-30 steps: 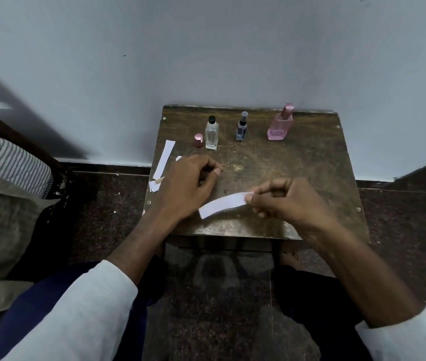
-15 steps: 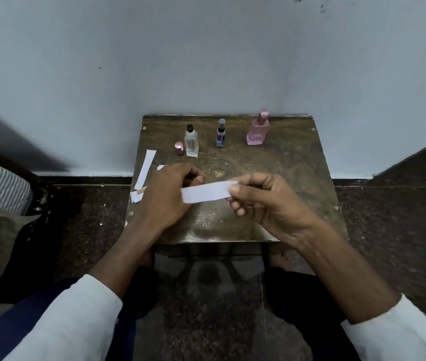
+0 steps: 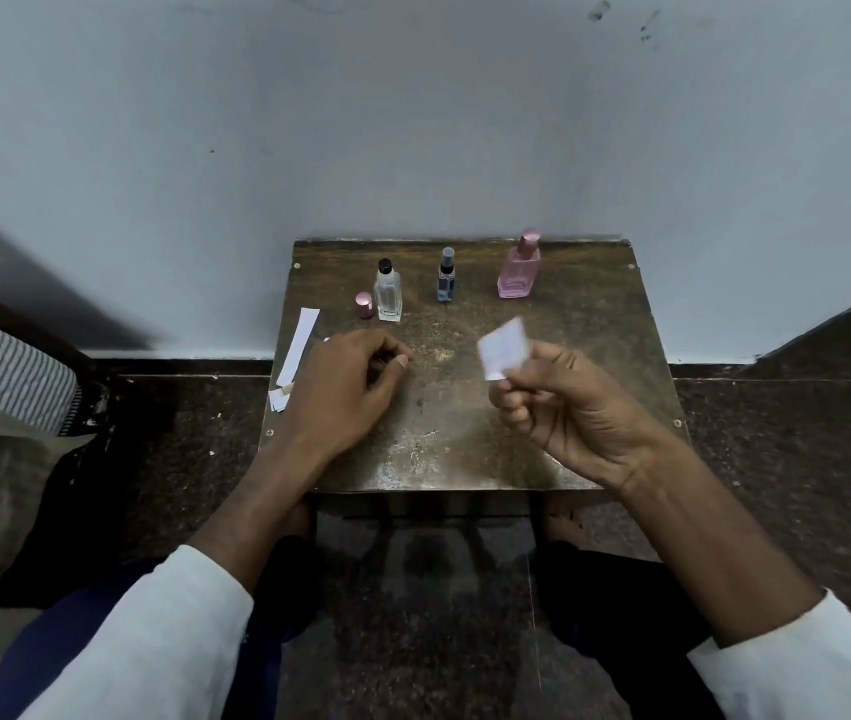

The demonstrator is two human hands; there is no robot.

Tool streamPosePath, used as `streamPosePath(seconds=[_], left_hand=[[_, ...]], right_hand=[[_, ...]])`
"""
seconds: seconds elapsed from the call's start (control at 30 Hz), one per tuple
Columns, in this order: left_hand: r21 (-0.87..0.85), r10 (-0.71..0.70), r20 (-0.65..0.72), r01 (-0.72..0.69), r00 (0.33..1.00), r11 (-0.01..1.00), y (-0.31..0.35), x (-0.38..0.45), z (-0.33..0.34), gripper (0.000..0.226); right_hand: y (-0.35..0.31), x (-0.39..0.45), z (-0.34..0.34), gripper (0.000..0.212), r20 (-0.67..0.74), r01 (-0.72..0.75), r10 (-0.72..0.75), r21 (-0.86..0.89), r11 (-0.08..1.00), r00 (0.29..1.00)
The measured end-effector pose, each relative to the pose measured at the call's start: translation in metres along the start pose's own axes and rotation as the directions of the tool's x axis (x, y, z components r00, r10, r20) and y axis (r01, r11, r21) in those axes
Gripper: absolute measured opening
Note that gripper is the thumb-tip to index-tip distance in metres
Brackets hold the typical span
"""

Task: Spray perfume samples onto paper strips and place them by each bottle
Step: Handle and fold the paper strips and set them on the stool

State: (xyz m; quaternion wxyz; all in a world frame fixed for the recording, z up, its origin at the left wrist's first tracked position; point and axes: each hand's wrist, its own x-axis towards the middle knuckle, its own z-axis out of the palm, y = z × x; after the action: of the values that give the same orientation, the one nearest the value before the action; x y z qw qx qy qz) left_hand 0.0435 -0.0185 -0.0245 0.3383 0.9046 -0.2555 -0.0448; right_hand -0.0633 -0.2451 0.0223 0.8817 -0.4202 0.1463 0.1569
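Observation:
Three perfume bottles stand in a row at the back of the small brown table [image 3: 465,449]: a clear bottle [image 3: 388,296] with a black top, a small blue bottle [image 3: 446,279], and a pink bottle [image 3: 520,267]. A loose pink cap [image 3: 364,305] stands left of the clear bottle. My right hand [image 3: 563,407] pinches a white paper strip [image 3: 503,348], blurred, raised above the table's right half. My left hand [image 3: 350,387] rests curled on the table's left side, fingers closed, and whether it holds anything is hidden.
A long white strip [image 3: 298,345] and small paper scraps [image 3: 280,397] lie at the table's left edge. The wall stands right behind the table. Striped and beige fabric [image 3: 2,387] lies on the floor to the left. My knees are under the table's front edge.
My right hand has carried the strip to the right and turned it upward, away from my left hand. The left hand has stayed where it was.

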Motion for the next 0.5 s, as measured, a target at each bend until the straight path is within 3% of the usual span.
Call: streamPosePath(seconds=[0.07, 0.1, 0.13, 0.17, 0.23, 0.3, 0.33, 0.37, 0.43, 0.5], left_hand=[[0.006, 0.006, 0.007, -0.006, 1.000, 1.000, -0.001, 0.000, 0.001, 0.012], [0.011, 0.009, 0.008, -0.009, 1.000, 1.000, -0.001, 0.000, 0.001, 0.011], [0.011, 0.009, 0.007, -0.009, 1.000, 1.000, -0.002, 0.000, 0.000, 0.011], [0.009, 0.004, 0.006, -0.004, 1.000, 1.000, -0.003, 0.000, -0.001, 0.010], [0.004, 0.000, 0.006, 0.000, 1.000, 1.000, -0.002, 0.000, -0.003, 0.011], [0.007, 0.007, 0.006, -0.007, 1.000, 1.000, -0.003, 0.000, -0.002, 0.013], [0.005, 0.003, 0.005, -0.003, 1.000, 1.000, -0.004, 0.000, -0.002, 0.013], [-0.001, -0.002, 0.005, 0.002, 1.000, 1.000, -0.006, 0.000, -0.001, 0.012], [-0.007, -0.007, -0.002, 0.007, 1.000, 1.000, -0.008, 0.000, -0.001, 0.009], [-0.011, -0.002, -0.006, 0.002, 1.000, 1.000, -0.010, 0.000, -0.002, 0.008]], right_hand=[[0.006, 0.006, -0.005, 0.011, -0.229, -0.052, -0.049, -0.413, 0.909, 0.972], [0.008, 0.007, -0.006, 0.010, -0.266, -0.079, -0.072, -0.517, 0.852, 0.961], [0.008, 0.008, -0.008, 0.009, -0.257, -0.084, -0.058, -0.510, 0.856, 0.965], [0.007, 0.006, -0.008, 0.010, -0.192, -0.059, -0.022, -0.403, 0.913, 0.981], [-0.001, 0.001, -0.007, 0.015, 0.039, -0.004, 0.004, -0.011, 1.000, 0.999], [-0.007, 0.001, -0.003, 0.028, 0.156, 0.000, -0.033, 0.211, 0.978, 0.987], [-0.006, 0.004, -0.002, 0.027, 0.106, 0.005, -0.021, 0.145, 0.989, 0.994], [-0.002, 0.008, -0.005, 0.020, -0.027, 0.007, -0.009, -0.047, 0.999, 1.000], [0.007, 0.016, -0.011, 0.009, -0.312, -0.072, -0.104, -0.505, 0.860, 0.944], [0.014, 0.024, -0.020, 0.003, -0.413, -0.100, -0.275, -0.689, 0.718, 0.868]])
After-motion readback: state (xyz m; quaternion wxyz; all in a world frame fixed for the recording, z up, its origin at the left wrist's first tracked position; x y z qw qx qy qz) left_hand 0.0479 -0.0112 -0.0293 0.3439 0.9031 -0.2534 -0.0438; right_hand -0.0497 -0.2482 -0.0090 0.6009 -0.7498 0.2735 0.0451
